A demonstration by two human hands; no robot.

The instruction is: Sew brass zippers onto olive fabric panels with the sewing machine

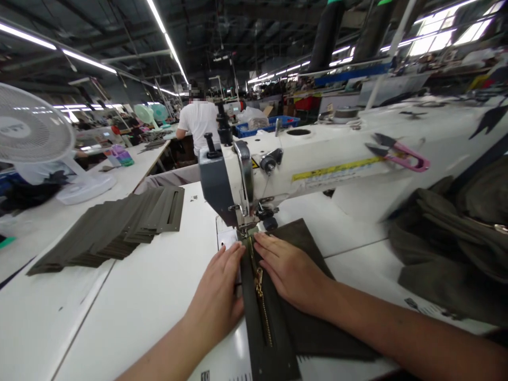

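Observation:
A dark olive fabric piece (301,317) with a gold zipper (260,288) lies under the presser foot (246,225) of a white sewing machine (317,159). My left hand (218,288) rests flat on the table at the zipper strip's left edge, fingers stretched toward the needle. My right hand (288,270) lies flat on the fabric just right of the zipper, fingertips close to the presser foot. Both hands press down and grip nothing.
A fanned stack of olive fabric pieces (115,227) lies to the left. A white fan (35,137) stands at far left. Pink thread snips (397,153) rest on the machine arm. Bundled olive cloth (456,248) sits at right. A person in a white shirt (198,124) works farther back.

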